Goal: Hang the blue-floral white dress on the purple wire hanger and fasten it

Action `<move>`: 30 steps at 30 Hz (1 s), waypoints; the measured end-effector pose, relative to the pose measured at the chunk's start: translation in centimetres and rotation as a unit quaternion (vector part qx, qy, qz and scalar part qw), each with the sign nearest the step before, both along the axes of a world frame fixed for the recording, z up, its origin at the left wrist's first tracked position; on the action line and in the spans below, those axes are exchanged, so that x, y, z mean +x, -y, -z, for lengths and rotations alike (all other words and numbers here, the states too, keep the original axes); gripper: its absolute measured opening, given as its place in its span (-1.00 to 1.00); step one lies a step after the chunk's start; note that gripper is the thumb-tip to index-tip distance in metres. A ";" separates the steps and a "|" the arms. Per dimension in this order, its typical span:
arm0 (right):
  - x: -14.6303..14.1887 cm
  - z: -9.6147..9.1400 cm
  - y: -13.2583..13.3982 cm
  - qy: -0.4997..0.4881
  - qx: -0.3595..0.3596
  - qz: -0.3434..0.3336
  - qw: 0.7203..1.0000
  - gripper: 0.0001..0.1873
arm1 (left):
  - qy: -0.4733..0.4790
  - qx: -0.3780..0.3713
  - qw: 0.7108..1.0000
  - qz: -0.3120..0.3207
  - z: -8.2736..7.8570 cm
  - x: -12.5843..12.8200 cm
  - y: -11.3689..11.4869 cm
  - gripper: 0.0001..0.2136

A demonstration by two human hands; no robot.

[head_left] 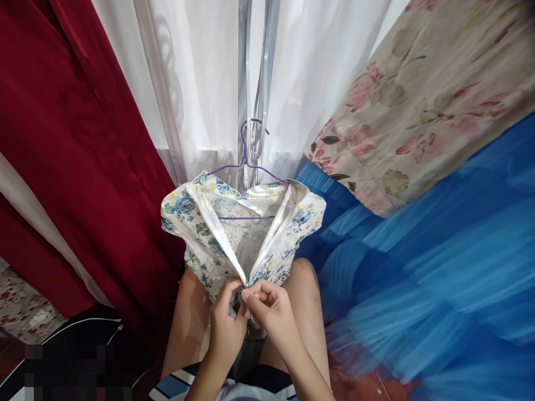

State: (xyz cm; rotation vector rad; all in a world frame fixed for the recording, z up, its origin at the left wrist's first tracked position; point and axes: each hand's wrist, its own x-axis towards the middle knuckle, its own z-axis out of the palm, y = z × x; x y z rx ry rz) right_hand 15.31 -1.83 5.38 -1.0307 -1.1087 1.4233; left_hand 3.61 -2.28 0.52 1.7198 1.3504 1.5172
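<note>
A floral dress point(196, 223), white with blue and yellow flowers, hangs in front of me on a purple wire hanger point(244, 162). Its opening spreads in a V, edged with white strips that meet at a zipper slider point(247, 285). Just below that point, my left hand point(228, 317) pinches the fabric at the bottom of the V. My right hand point(270, 309) is closed with thumb and forefinger at the slider, touching the left fingertips. The lower part of the dress is hidden behind my hands.
Red cloth point(92, 139) hangs at the left, white sheer curtain point(200, 78) behind the hanger. On the right hang a beige floral cloth point(418, 111) and blue tulle point(438, 267). A pale cable point(79, 321) crosses a dark surface at lower left. My knees flank the dress.
</note>
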 end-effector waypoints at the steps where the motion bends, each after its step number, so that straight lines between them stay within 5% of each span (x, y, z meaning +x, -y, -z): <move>1: -0.2 -0.1 0.0 -0.003 -0.007 -0.003 1.000 -0.61 | 0.006 -0.004 1.000 0.001 0.0 0.2 -0.1 -0.89; 8: 0.1 -1.3 -1.1 -0.077 -0.013 0.007 0.997 -0.70 | -0.004 -0.016 0.997 0.073 0.0 -0.8 -0.9 -0.92; 17: -1.0 -13.2 -10.3 -0.145 0.105 0.040 0.983 -0.77 | -0.058 -0.020 0.997 0.054 2.0 -3.0 -2.0 -0.91; 19: -1.2 -14.3 -11.1 -0.157 0.116 0.046 0.980 -0.76 | -0.057 -0.032 0.996 0.058 3.1 -3.0 -2.0 -0.89; 22: -1.3 -13.7 -10.9 -0.131 0.128 0.040 0.982 -0.74 | -0.052 -0.043 0.996 0.065 3.8 -3.4 -2.8 -0.84; 25: -1.0 -12.2 -10.0 -0.076 0.156 0.063 0.983 -0.71 | -0.036 0.004 0.998 0.045 1.1 -4.2 -4.5 -0.84; 30: -0.5 -12.1 -9.1 -0.008 0.207 0.078 0.975 -0.71 | -0.036 0.182 0.982 0.021 -9.9 -4.8 -8.6 -0.67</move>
